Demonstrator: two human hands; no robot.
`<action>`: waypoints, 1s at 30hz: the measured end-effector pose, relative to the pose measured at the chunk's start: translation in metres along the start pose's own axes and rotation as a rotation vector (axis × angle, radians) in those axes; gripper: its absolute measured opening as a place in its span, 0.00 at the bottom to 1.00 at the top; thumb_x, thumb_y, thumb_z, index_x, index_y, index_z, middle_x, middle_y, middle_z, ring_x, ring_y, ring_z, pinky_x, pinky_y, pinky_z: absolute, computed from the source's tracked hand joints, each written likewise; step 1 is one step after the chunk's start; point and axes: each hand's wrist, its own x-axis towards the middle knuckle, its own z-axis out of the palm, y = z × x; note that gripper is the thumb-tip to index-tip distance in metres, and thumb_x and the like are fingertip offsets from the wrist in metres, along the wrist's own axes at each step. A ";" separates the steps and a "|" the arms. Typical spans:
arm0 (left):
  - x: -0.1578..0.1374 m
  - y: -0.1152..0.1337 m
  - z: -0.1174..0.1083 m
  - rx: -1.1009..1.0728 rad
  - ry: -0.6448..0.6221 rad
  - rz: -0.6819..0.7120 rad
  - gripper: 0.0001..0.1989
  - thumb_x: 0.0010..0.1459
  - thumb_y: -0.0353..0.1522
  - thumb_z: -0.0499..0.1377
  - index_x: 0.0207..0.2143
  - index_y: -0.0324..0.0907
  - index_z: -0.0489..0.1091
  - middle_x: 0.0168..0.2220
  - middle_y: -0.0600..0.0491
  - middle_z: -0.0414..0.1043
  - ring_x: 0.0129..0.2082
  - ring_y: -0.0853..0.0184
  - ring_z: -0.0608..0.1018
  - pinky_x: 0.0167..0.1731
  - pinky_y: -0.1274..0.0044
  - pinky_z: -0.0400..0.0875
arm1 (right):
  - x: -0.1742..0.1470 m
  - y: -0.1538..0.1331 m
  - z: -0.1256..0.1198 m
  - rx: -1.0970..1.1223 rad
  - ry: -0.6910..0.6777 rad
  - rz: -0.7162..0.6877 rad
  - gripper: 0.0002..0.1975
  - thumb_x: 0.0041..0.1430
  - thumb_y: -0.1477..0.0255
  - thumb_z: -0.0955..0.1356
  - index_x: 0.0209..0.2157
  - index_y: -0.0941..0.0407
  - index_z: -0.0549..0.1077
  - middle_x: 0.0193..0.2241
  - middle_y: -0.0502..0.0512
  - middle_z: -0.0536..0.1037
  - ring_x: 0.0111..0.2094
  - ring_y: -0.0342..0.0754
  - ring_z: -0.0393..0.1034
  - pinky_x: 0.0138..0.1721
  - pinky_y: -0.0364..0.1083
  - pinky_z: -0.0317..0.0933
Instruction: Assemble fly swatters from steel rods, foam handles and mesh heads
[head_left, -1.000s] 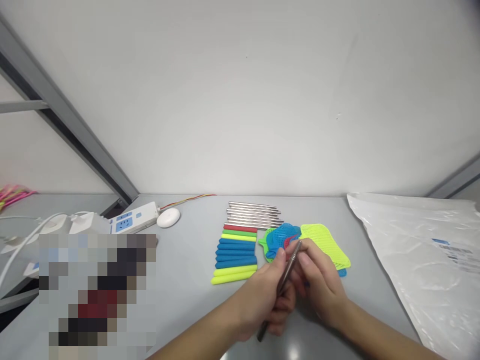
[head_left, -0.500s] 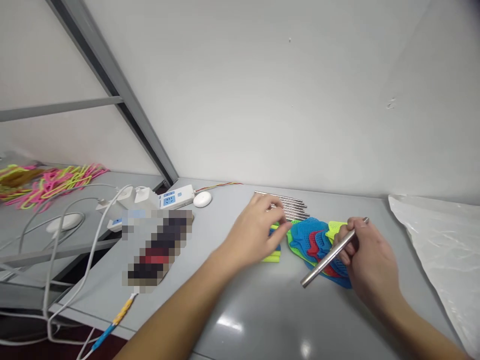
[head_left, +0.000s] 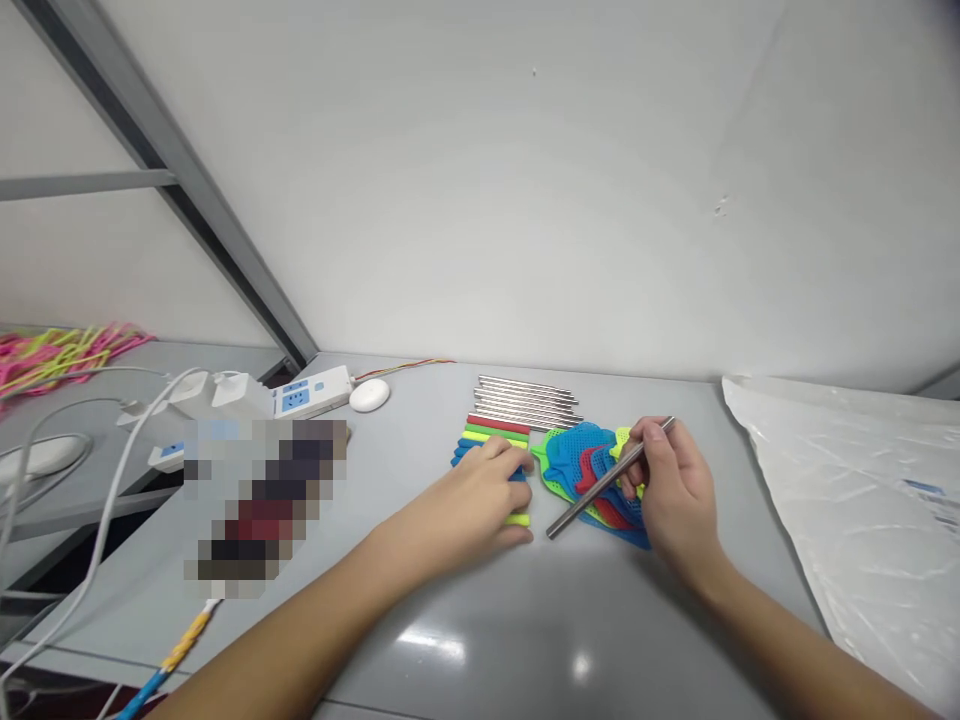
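Note:
My right hand [head_left: 679, 490] is closed around a shiny metal rod [head_left: 600, 485], which slants down to the left over a pile of perforated plastic fly swatter heads [head_left: 577, 445] in blue, green, red and yellow. My left hand [head_left: 487, 495] is over a row of coloured plastic tubes [head_left: 499, 427], red, green, yellow and blue. Its fingers are bent and the thumb stands apart from them, with tubes showing between. Part of the row is hidden under this hand. Just behind the tubes lie several metal rods [head_left: 525, 395] side by side.
A white plastic bag [head_left: 840, 510] covers the table's right side. To the left are a power strip [head_left: 311, 395], a round white device [head_left: 370, 395], a pixelated object [head_left: 274, 500] and loose white cables [head_left: 112, 490]. Pink and yellow strands [head_left: 67, 355] lie farther left.
My left hand has come down onto the coloured tubes, uncovering the metal rods behind. My right hand still holds its rod over the fly swatter heads. The view has turned slightly right.

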 end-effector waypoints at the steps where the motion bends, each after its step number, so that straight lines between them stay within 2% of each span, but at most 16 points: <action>1: 0.000 0.002 0.001 -0.019 0.008 0.010 0.06 0.56 0.34 0.62 0.29 0.41 0.72 0.51 0.49 0.65 0.52 0.58 0.64 0.50 0.67 0.63 | 0.000 0.000 0.000 0.007 0.002 -0.005 0.14 0.65 0.57 0.61 0.32 0.52 0.64 0.17 0.42 0.60 0.17 0.37 0.58 0.20 0.38 0.53; 4: -0.001 0.010 0.004 -0.123 0.078 0.006 0.04 0.61 0.32 0.57 0.34 0.41 0.70 0.51 0.49 0.65 0.53 0.59 0.63 0.51 0.67 0.61 | 0.001 -0.002 0.000 0.070 0.029 -0.003 0.14 0.65 0.57 0.61 0.32 0.53 0.64 0.17 0.42 0.60 0.17 0.38 0.57 0.19 0.39 0.53; 6: -0.002 0.018 0.004 -0.254 0.101 -0.055 0.05 0.63 0.33 0.54 0.37 0.42 0.67 0.46 0.49 0.68 0.47 0.61 0.67 0.47 0.68 0.63 | 0.003 -0.007 -0.001 0.152 0.073 -0.001 0.14 0.64 0.58 0.61 0.32 0.52 0.64 0.18 0.43 0.60 0.17 0.39 0.57 0.18 0.39 0.53; 10: -0.004 0.035 0.007 -0.663 0.026 -0.266 0.10 0.66 0.40 0.48 0.37 0.44 0.62 0.32 0.54 0.69 0.32 0.67 0.69 0.34 0.75 0.63 | 0.008 -0.017 -0.003 0.252 0.152 -0.031 0.13 0.65 0.59 0.61 0.32 0.52 0.63 0.18 0.43 0.61 0.17 0.38 0.56 0.19 0.40 0.55; 13: -0.003 0.045 0.017 -1.019 -0.007 -0.354 0.13 0.66 0.44 0.46 0.37 0.45 0.59 0.29 0.57 0.67 0.28 0.70 0.68 0.29 0.78 0.62 | 0.010 -0.019 -0.004 0.245 0.174 -0.043 0.13 0.65 0.58 0.61 0.32 0.52 0.63 0.17 0.42 0.61 0.16 0.39 0.55 0.19 0.40 0.56; 16: 0.000 0.048 0.030 -1.220 0.001 -0.397 0.14 0.66 0.45 0.45 0.39 0.44 0.58 0.28 0.58 0.65 0.25 0.72 0.67 0.26 0.79 0.60 | 0.012 -0.016 -0.004 0.219 0.168 -0.033 0.13 0.64 0.57 0.61 0.32 0.52 0.63 0.18 0.42 0.60 0.16 0.38 0.55 0.18 0.39 0.55; 20: 0.003 0.046 0.044 -1.321 0.002 -0.401 0.15 0.66 0.46 0.45 0.38 0.43 0.57 0.26 0.58 0.64 0.22 0.74 0.65 0.25 0.79 0.59 | 0.015 -0.010 -0.004 0.189 0.140 -0.008 0.14 0.63 0.57 0.62 0.31 0.52 0.62 0.19 0.43 0.61 0.17 0.38 0.55 0.18 0.39 0.54; 25: 0.005 0.040 0.051 -1.390 0.035 -0.390 0.15 0.66 0.46 0.46 0.38 0.44 0.57 0.23 0.61 0.56 0.21 0.75 0.59 0.23 0.79 0.54 | 0.018 -0.010 -0.002 0.170 0.096 -0.015 0.14 0.63 0.57 0.62 0.30 0.53 0.61 0.19 0.42 0.60 0.17 0.37 0.55 0.17 0.38 0.52; 30: 0.006 0.036 0.055 -1.426 0.041 -0.423 0.13 0.66 0.44 0.46 0.38 0.44 0.57 0.23 0.62 0.55 0.20 0.75 0.58 0.24 0.79 0.55 | 0.016 -0.007 0.001 0.149 0.101 -0.001 0.15 0.63 0.56 0.62 0.29 0.52 0.60 0.20 0.42 0.60 0.17 0.37 0.55 0.18 0.38 0.53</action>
